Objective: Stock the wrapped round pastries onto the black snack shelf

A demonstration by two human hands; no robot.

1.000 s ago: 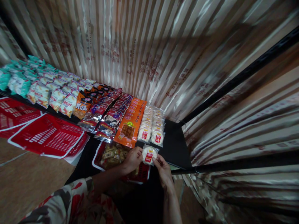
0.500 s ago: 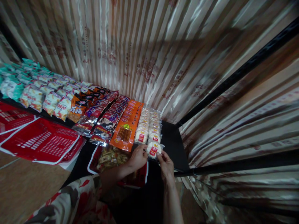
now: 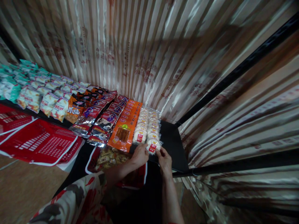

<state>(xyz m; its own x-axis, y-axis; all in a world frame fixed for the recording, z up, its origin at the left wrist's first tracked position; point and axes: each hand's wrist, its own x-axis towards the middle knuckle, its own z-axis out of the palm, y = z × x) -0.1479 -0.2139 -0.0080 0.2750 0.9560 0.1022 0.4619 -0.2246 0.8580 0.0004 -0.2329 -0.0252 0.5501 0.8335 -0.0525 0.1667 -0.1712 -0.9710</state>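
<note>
My left hand [image 3: 139,155] and my right hand [image 3: 164,159] both pinch the near edge of a clear packet of round white rice crackers with a red label [image 3: 153,145]. The packet lies at the front of the right-hand row of rice cracker packets [image 3: 154,124] on a black shelf [image 3: 174,144]. A second row of the same packets [image 3: 141,130] runs beside it on the left. My left sleeve is floral, red and grey.
Left of the crackers lie rows of orange packets [image 3: 125,126], dark foil packets [image 3: 102,118] and white and teal snack bags [image 3: 30,93]. Red baskets [image 3: 44,143] sit lower left; one below my hands holds yellow snacks [image 3: 109,155]. A striped curtain [image 3: 151,46] hangs behind.
Both hands have carried the cracker packet forward from above the basket and laid it at the front of the right-hand row on the shelf. The view has shifted slightly.
</note>
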